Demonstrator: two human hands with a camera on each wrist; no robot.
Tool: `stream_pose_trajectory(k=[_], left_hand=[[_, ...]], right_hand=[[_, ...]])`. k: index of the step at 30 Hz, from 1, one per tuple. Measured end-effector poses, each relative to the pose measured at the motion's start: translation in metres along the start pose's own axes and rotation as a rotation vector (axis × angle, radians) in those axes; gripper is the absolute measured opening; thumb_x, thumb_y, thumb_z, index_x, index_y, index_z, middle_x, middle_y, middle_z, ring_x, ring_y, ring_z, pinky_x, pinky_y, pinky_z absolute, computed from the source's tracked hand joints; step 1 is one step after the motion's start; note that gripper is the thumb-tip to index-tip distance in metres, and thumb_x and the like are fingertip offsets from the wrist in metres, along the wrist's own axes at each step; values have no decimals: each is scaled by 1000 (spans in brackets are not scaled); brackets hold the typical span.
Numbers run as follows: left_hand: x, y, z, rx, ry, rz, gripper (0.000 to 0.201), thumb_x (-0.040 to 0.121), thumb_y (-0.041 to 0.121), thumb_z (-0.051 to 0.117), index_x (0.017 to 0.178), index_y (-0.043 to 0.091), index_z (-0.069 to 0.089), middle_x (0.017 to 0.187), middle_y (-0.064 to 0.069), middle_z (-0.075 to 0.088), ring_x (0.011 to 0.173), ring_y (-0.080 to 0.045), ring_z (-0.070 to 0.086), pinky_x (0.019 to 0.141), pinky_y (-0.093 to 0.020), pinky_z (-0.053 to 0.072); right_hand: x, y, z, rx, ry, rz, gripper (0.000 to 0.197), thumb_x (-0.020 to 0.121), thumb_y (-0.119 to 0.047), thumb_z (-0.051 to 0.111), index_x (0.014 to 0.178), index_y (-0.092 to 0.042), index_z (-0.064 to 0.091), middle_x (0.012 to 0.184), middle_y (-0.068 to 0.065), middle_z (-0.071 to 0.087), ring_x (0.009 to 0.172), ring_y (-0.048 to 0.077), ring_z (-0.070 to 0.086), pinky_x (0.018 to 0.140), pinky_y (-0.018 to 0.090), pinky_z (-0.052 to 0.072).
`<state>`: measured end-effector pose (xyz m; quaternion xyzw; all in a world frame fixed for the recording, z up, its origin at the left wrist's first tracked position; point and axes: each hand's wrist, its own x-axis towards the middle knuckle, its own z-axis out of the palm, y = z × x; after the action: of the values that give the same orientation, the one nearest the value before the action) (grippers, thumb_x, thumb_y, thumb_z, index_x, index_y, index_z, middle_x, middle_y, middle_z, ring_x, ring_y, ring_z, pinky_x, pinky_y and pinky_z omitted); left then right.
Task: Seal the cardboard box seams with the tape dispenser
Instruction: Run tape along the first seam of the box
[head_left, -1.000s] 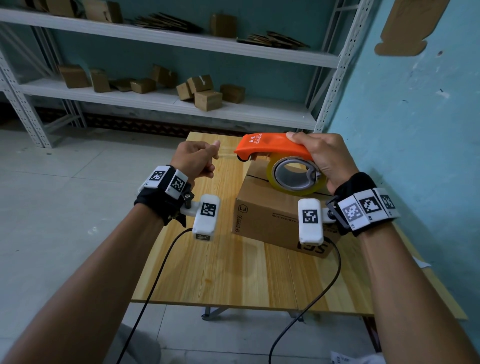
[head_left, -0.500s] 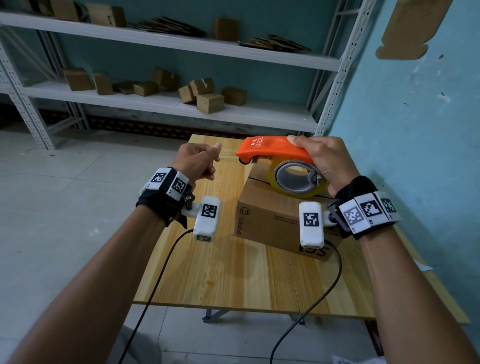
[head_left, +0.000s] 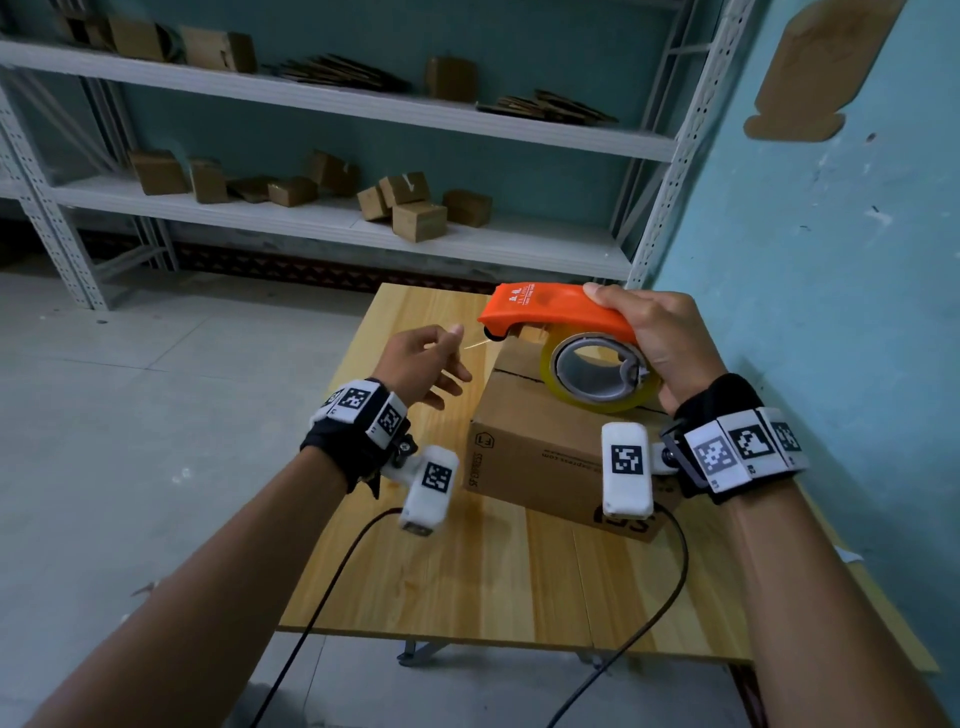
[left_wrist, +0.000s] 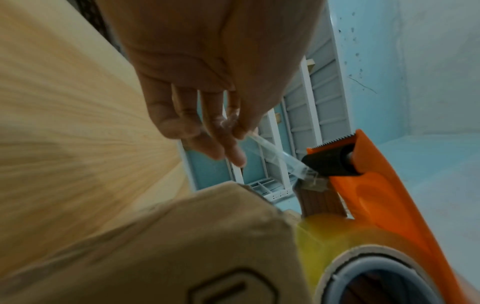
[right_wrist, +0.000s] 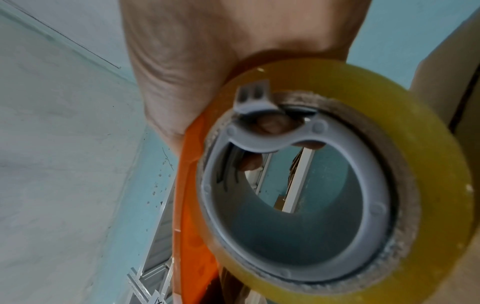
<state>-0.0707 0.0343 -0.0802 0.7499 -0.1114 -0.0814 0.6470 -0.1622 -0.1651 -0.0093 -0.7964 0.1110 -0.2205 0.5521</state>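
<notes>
A brown cardboard box (head_left: 535, 447) lies on the wooden table (head_left: 467, 582), a dark seam running across its top. My right hand (head_left: 660, 338) grips the orange tape dispenser (head_left: 550, 312) from above and holds it just over the box. Its yellowish tape roll (head_left: 597, 395) hangs close to the box top. My left hand (head_left: 423, 358) is left of the dispenser's nose and pinches the free end of the clear tape strip (left_wrist: 275, 156). The strip runs from my fingers to the black roller under the serrated blade. The right wrist view is filled by the tape roll (right_wrist: 389, 123).
Metal shelving (head_left: 322, 228) with several small cardboard boxes stands behind the table. A blue wall (head_left: 805, 260) runs close along the table's right side. Two black cables hang off the table's near edge. Grey floor lies to the left.
My left hand's lower fingers have uncurled, and a thin strip of tape now stretches from its thumb and forefinger to the dispenser's nose. My right hand still holds the dispenser over the box.
</notes>
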Motion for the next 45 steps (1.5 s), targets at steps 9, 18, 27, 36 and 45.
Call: stream_pose_trajectory(k=[9,18,27,36,45], left_hand=[[2,-2,6,-59,-12,-28,33,95,42,53,85,11,60,78,3,66,54,-10,52,44,-21,39],[4,-13,12,-46,-86,-93,33,95,40,53,78,13,58,60,2,47,49,-10,45,45,-21,39],[9,-22,14,-84,-54,-128,31,93,36,58,80,9,67,56,2,48,50,-9,44,50,-21,43],[8,-27,20,-54,-47,-80,33,93,38,56,79,10,68,58,1,49,52,-10,45,49,-20,43],[3,-33,33,1,-1,-37,37,94,37,55,66,14,61,56,1,51,49,-12,46,50,-22,45]], right_hand=[[0,-4,-10,-50,11,2,42,84,-43,72,88,-1,72,87,20,72,84,33,70,90,44,56],[1,-8,-11,-140,-21,3,41,83,-42,73,77,-1,71,80,22,70,68,25,65,86,42,55],[6,-16,-6,-279,-46,13,57,75,-50,75,81,7,69,84,24,70,81,39,69,89,49,55],[5,-17,-7,-335,-45,15,49,77,-48,75,77,1,71,82,23,70,68,27,65,87,46,54],[8,-16,-8,-396,-57,22,59,78,-50,73,86,8,69,88,26,70,83,39,68,89,46,53]])
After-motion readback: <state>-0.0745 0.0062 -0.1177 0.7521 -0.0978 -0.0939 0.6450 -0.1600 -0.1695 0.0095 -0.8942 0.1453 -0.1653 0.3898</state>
